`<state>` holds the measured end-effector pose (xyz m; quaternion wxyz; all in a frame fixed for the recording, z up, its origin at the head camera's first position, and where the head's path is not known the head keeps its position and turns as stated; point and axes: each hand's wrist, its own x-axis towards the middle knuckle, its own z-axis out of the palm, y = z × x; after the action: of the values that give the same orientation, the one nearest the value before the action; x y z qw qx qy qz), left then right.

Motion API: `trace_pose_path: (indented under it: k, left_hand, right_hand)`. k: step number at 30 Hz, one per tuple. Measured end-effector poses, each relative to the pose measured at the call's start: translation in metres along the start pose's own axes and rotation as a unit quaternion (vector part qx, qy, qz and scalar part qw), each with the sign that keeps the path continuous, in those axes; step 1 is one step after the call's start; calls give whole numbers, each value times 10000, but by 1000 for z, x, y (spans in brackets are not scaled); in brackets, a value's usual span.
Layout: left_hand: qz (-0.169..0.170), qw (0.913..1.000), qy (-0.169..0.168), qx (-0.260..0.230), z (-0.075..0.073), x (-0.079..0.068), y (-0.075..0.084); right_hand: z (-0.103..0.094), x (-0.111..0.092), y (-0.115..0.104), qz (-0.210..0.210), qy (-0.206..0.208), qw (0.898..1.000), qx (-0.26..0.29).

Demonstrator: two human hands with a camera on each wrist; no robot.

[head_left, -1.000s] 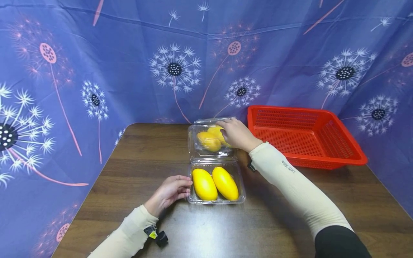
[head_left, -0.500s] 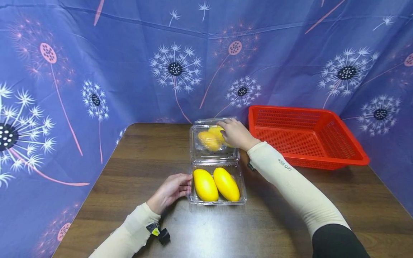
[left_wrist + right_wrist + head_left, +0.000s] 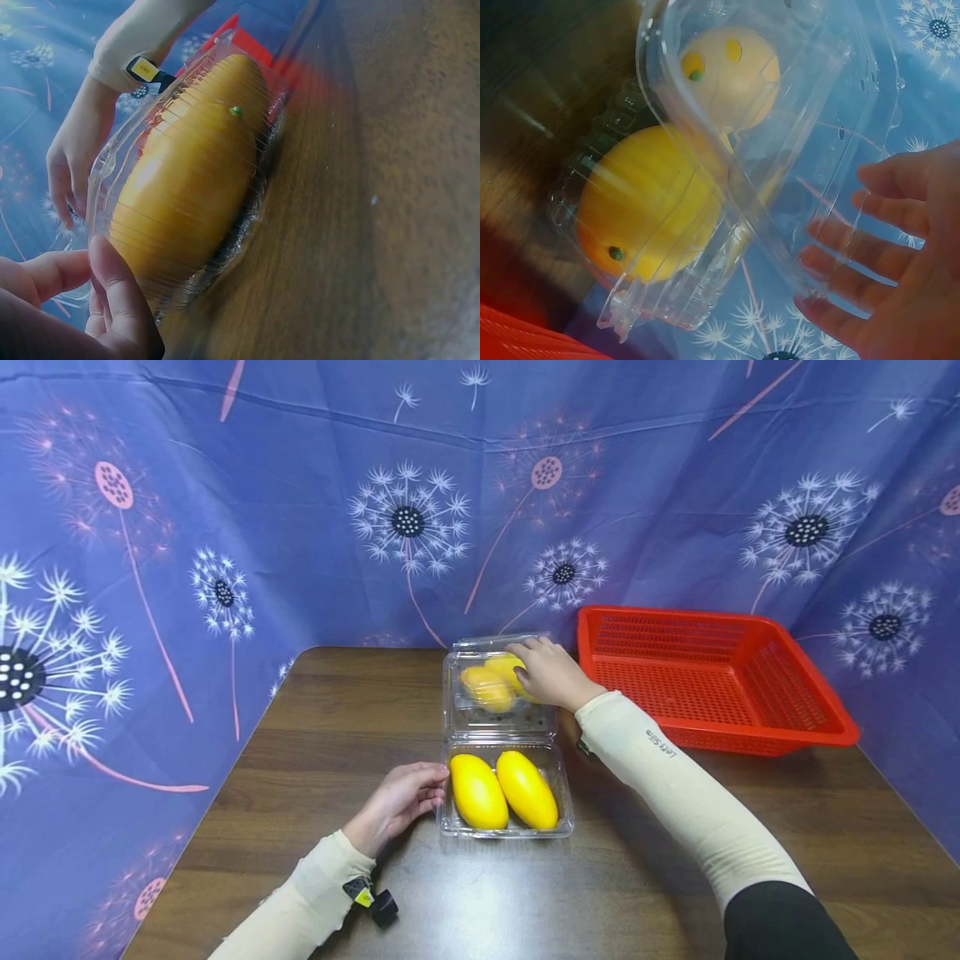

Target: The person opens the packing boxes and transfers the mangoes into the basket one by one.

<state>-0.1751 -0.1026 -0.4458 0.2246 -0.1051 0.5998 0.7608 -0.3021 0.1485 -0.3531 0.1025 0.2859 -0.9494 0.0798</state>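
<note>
A clear plastic clamshell container [image 3: 558, 833] lies open on the table with two yellow mangoes [image 3: 477, 791] side by side in its near half. Its near left rim is pinched between the thumb and forefinger of my left hand [image 3: 401, 800]. Over the far half, my right hand [image 3: 551, 672] is at the right side of the clear lid [image 3: 498, 720], fingers spread and fairly straight in the right wrist view. Two more mango shapes [image 3: 487, 689] show blurred through that plastic; whether they are real fruit behind it or reflections, I cannot tell. The right fingertips are partly hidden.
A red perforated basket [image 3: 705, 733] stands at the back right, close beside my right hand. Behind the wooden table [image 3: 330, 710] hangs a blue cloth [image 3: 315, 510] with dandelion prints.
My right forearm has shifted very slightly to the left. Both hands keep their places on the container, and the mangoes lie as before.
</note>
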Motion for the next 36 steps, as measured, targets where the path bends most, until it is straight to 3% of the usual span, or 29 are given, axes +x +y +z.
trace_pose_path:
  k: [12, 26, 36]
  left_hand:
    - [36, 10000, -39, 4, -1, 0, -3]
    - [86, 9999, -70, -99, -4, 1, -4]
    - [84, 9999, -41, -135, -3, 3, -5]
  right_hand:
    - [-3, -2, -2, 138, -147, 9998, 87]
    - [-20, -20, -6, 15, 205, 9997, 146]
    - [-22, -35, -9, -25, -1, 9996, 273]
